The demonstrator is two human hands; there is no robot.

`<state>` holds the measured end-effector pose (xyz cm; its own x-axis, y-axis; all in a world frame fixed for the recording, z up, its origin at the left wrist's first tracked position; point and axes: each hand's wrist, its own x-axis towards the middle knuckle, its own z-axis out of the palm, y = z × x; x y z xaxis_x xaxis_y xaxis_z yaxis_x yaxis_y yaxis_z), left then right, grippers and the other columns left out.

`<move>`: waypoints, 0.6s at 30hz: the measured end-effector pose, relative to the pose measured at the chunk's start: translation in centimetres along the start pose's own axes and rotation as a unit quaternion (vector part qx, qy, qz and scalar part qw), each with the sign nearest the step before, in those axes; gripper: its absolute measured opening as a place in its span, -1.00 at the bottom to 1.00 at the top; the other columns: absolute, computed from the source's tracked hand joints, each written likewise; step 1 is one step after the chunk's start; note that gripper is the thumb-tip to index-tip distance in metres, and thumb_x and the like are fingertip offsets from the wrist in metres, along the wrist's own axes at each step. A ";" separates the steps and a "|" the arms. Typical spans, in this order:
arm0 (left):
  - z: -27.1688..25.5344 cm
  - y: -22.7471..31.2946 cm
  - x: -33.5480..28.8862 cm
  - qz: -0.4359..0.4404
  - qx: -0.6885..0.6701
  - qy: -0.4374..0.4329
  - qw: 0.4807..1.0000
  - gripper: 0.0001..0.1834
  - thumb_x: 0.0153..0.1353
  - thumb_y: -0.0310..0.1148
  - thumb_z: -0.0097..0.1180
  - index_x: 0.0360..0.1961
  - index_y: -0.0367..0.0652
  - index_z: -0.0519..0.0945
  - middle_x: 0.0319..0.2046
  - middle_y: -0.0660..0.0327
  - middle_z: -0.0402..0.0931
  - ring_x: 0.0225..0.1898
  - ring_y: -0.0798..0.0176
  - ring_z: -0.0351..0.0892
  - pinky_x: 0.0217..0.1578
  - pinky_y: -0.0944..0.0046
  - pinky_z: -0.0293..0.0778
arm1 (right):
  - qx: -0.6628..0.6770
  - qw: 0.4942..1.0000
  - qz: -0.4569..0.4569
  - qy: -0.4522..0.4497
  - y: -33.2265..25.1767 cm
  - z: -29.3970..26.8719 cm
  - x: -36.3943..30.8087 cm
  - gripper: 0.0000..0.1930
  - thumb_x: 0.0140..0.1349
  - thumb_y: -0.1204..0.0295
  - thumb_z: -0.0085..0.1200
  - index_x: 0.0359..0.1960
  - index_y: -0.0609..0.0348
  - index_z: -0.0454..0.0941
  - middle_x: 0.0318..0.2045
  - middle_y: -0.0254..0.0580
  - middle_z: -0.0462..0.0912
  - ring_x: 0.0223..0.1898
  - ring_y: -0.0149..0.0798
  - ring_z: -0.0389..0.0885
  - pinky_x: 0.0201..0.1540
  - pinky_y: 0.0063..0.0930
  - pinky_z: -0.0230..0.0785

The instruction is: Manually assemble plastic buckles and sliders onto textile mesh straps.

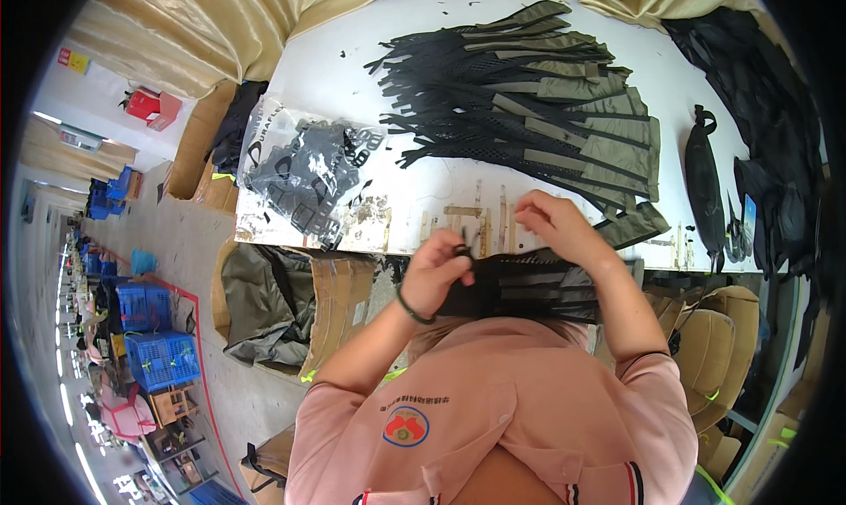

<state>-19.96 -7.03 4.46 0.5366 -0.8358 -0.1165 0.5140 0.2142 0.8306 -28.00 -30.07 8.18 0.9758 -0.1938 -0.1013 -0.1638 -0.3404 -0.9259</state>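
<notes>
In front of my body, my left hand is closed, its thumb and fingers pinching a small black strap end. Whether a buckle is on that strap is too small to tell. To its right, my right hand hovers over the table's near edge, fingers loosely bent and apart, with nothing visible between them. Black mesh pieces with straps lie across my lap below both hands. Beyond them, a fanned pile of olive and black mesh strap pieces covers the middle of the table.
A clear plastic bag of black buckles sits on the white table at left. On the right lie a long black pouch, scissors and dark fabric. Cardboard boxes stand below the table; blue crates are farther left.
</notes>
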 end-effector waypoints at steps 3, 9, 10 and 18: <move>-3.2 0.0 -2.6 -0.056 -0.114 0.133 0.983 -0.83 0.12 -0.60 0.11 -0.30 -0.15 0.42 -0.42 0.28 0.42 -0.47 0.35 0.49 -0.43 0.32 0.48 | -0.256 0.965 0.047 -0.031 5.5 -2.9 -1.9 -0.81 0.14 0.35 0.11 -0.43 0.24 0.48 -0.50 -0.05 0.54 -0.44 -0.11 0.50 -0.34 -0.37 0.35; -8.4 -2.2 -6.9 -0.189 0.143 0.275 0.932 -0.76 0.10 -0.43 0.22 -0.34 -0.13 0.36 -0.67 0.37 0.34 -0.61 0.46 0.41 -0.58 0.47 0.39 | -0.239 0.965 0.066 -0.087 5.0 -3.9 -3.4 -0.79 0.03 0.34 0.19 -0.50 0.20 0.45 -0.53 -0.05 0.50 -0.42 -0.01 0.49 -0.33 -0.26 0.33; -9.0 -2.5 -6.8 -0.187 0.144 0.275 0.932 -0.76 0.10 -0.43 0.22 -0.34 -0.13 0.36 -0.67 0.37 0.34 -0.61 0.46 0.41 -0.58 0.47 0.39 | -0.220 0.973 0.069 -0.018 4.6 -4.2 -2.4 -0.79 0.02 0.34 0.19 -0.50 0.19 0.44 -0.53 -0.04 0.49 -0.42 0.01 0.49 -0.32 -0.23 0.33; -6.0 -1.0 -1.6 0.031 0.373 0.135 0.917 -0.88 0.14 -0.44 0.17 -0.34 -0.15 0.48 -0.68 0.49 0.25 -0.63 0.62 0.14 -0.64 0.54 0.08 | -0.567 0.792 -0.040 0.224 8.9 -6.0 6.4 -0.66 -0.06 0.56 0.04 -0.16 0.08 0.41 -0.28 -0.18 0.44 -0.15 -0.13 0.41 -0.14 -0.31 0.27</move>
<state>-17.33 -2.87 0.53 0.7479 -0.6557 -0.1039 -0.0696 -0.2332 0.9699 -24.09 -39.82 1.45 0.8817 -0.3505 0.3159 -0.3770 -0.9259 0.0250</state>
